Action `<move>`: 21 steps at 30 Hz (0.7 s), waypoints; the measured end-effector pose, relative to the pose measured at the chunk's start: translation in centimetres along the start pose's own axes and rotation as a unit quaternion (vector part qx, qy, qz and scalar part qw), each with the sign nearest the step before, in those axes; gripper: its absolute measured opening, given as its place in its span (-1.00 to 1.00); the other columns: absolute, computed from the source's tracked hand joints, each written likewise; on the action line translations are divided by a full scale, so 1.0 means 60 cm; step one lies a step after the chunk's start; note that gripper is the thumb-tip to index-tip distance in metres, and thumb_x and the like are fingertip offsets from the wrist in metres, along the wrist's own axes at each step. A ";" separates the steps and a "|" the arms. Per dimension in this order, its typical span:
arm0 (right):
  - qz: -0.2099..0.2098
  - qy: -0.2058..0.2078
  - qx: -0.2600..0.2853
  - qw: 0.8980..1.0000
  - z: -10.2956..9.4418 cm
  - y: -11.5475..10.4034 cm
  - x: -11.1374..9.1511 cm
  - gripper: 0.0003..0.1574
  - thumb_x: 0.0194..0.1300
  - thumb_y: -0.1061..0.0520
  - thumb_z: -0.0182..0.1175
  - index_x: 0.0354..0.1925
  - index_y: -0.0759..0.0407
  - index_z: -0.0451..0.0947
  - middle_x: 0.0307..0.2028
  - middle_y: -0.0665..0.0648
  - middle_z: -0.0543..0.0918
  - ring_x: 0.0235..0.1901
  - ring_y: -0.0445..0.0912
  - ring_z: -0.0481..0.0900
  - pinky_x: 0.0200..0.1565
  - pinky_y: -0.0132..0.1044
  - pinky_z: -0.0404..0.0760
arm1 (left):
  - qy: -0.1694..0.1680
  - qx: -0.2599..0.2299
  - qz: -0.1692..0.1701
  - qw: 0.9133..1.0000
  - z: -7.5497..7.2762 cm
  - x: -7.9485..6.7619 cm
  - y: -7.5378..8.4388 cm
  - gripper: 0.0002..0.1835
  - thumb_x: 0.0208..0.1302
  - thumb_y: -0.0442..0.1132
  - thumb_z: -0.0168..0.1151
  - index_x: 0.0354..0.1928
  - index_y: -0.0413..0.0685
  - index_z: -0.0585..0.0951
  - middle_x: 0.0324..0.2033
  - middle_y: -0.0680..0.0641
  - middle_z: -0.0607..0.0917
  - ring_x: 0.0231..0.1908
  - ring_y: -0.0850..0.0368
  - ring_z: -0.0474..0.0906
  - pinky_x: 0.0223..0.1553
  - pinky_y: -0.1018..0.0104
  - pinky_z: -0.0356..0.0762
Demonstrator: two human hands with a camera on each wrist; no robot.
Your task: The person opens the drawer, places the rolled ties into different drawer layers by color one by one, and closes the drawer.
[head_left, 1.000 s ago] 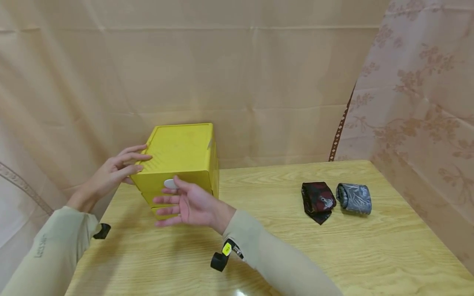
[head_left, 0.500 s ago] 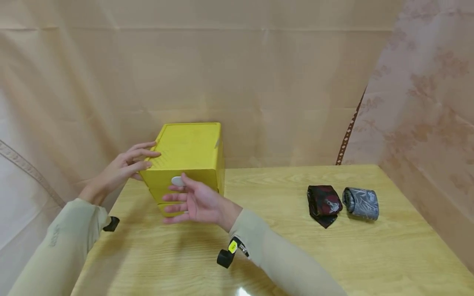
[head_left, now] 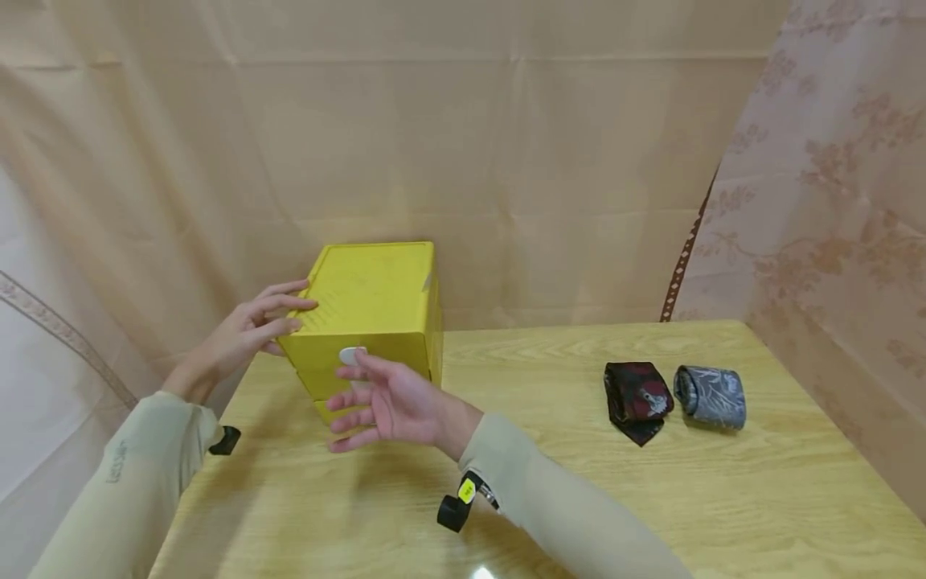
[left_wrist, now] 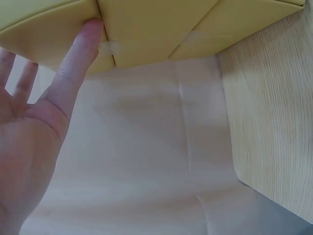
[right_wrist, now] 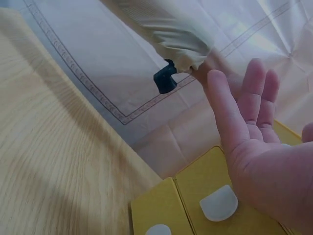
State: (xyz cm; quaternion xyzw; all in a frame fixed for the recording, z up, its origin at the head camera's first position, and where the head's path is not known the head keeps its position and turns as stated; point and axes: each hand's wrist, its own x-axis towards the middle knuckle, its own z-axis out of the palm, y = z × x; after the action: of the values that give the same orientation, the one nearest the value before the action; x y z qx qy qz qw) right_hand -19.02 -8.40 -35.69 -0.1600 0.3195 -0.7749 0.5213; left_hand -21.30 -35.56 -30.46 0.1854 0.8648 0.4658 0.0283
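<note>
A yellow drawer box [head_left: 372, 289] with white tabs on its front stands at the table's back left. My left hand [head_left: 242, 334] rests on its upper left edge, fingers straight over the top; in the left wrist view one finger [left_wrist: 73, 68] touches the box's side. My right hand [head_left: 405, 402] is in front of the box, palm turned to the left and fingers spread. Its thumb is beside the upper white tab [head_left: 352, 356]; whether it touches cannot be made out. Lower white tabs [right_wrist: 219, 203] show in the right wrist view. The drawers look closed.
Two rolled neckties lie on the wooden table [head_left: 550, 450] at right: a dark red and black one [head_left: 638, 394] and a grey patterned one [head_left: 710, 396]. A beige curtain [head_left: 477, 161] hangs behind the table, and a floral one [head_left: 839, 241] on the right.
The head view has shifted, so box and neckties appear farther right. My right hand's fingers sit slightly lower against the box front. My left hand stays on the box's edge.
</note>
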 end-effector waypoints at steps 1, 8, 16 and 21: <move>0.002 -0.001 -0.007 1.000 0.000 0.001 -0.003 -0.12 0.40 -0.29 -0.08 0.41 0.18 -0.06 -0.28 0.15 0.60 -0.37 0.00 0.64 0.02 0.24 0.42 | 0.001 0.001 -0.001 1.000 0.000 -0.001 0.000 -0.62 0.43 -0.20 0.05 0.24 -0.06 0.46 0.43 0.06 0.09 0.11 0.13 0.39 -0.27 0.10 0.61; 0.022 -0.003 -0.042 0.999 -0.017 0.014 -0.020 -0.49 0.43 -0.25 -0.10 0.11 0.06 0.23 -0.25 0.17 0.59 -0.37 0.01 0.64 -0.02 0.23 0.45 | 0.005 0.016 -0.001 1.000 -0.001 -0.002 0.001 -0.62 0.43 -0.18 0.05 0.24 -0.02 0.47 0.42 0.10 0.10 0.08 0.09 0.38 -0.27 0.10 0.60; 0.050 0.030 -0.058 0.997 -0.044 0.038 -0.021 -0.17 0.40 -0.28 -0.06 0.36 0.20 0.04 -0.19 0.17 0.58 -0.38 -0.02 0.63 -0.03 0.22 0.47 | 0.014 0.031 0.012 0.999 -0.009 -0.006 0.004 -0.63 0.44 -0.21 0.03 0.23 -0.04 0.48 0.42 0.07 0.12 0.04 0.18 0.43 -0.29 0.14 0.61; 0.058 0.064 -0.046 0.995 -0.063 0.053 -0.027 -0.08 0.38 -0.31 -0.05 0.39 0.24 -0.07 -0.20 0.15 0.59 -0.38 -0.03 0.63 -0.02 0.22 0.46 | 0.002 0.016 0.015 1.000 0.003 0.001 0.000 -0.62 0.43 -0.24 0.03 0.25 -0.07 0.45 0.43 0.02 0.09 0.10 0.25 0.39 -0.29 0.12 0.61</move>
State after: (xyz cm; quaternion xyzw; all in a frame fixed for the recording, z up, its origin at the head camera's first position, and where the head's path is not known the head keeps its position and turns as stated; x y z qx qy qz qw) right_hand -18.31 -6.50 -40.46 -0.1148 0.3962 -0.7369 0.5357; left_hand -21.29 -35.41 -30.59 0.1980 0.8694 0.4524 0.0166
